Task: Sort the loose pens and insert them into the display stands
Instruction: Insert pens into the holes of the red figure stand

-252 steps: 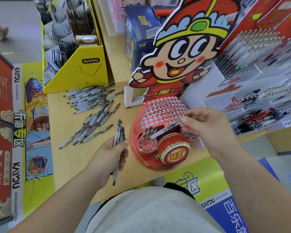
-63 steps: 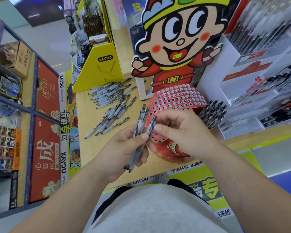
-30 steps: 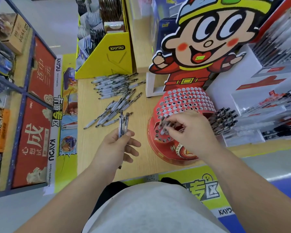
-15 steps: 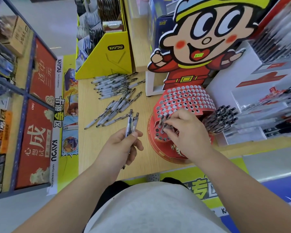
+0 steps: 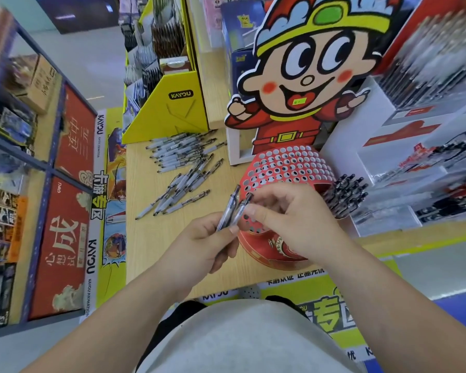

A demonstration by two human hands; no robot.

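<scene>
The left hand [image 5: 202, 246] is curled around a pair of clear grey-barrelled pens [image 5: 228, 211], gripping them by their lower halves so that the dark clicker ends stick up and away from the person, tilted slightly to the right. The right hand [image 5: 293, 224] has its fingers bent in close beside them. Its thumb and forefinger pinch the upper end of the right-hand pen of the pair, so both hands meet on the same small bundle. All this takes place just above the near left edge of the round red display stand with rows of white-rimmed holes [image 5: 285, 168], which sits on the pale wooden bench [image 5: 151, 238] and is partly hidden by the right hand. On the stand's right side a cluster of black-topped pens [image 5: 345, 195] already stands slotted in. Loose pens of the same clear kind [image 5: 183, 184] lie scattered on the bench to the left of the stand, well apart from the hands, with a tidier heap [image 5: 178, 152] further back beside a yellow cardboard display box [image 5: 172, 114]. A large cartoon cardboard figure in red [image 5: 307, 76] rises behind the stand.
</scene>
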